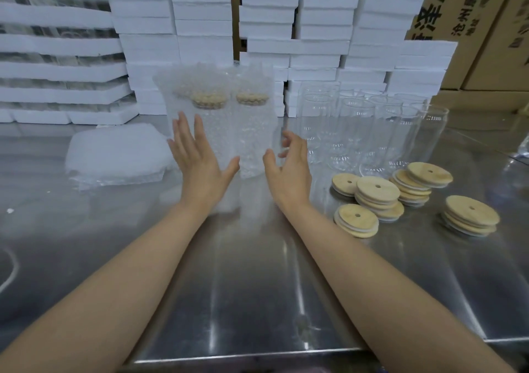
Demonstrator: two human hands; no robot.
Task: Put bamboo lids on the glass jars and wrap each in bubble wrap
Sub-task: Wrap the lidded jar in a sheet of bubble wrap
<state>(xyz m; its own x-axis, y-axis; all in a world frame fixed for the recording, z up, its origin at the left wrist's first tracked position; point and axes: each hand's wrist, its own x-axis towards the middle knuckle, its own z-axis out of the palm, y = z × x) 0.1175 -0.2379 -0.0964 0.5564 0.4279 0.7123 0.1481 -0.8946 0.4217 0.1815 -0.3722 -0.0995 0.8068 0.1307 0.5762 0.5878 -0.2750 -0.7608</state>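
Veiling lidded jars (253, 141) — bubble wrap (183, 86)

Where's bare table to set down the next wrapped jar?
Bare steel table lies between the forearms, toward the near edge, and left, this side of the bubble wrap pile. Crowded on the right: bamboo lids and bare glass jars.

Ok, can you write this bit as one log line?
left hand open | right hand open | wrapped jars upright | bare jars unlidded | lids stacked
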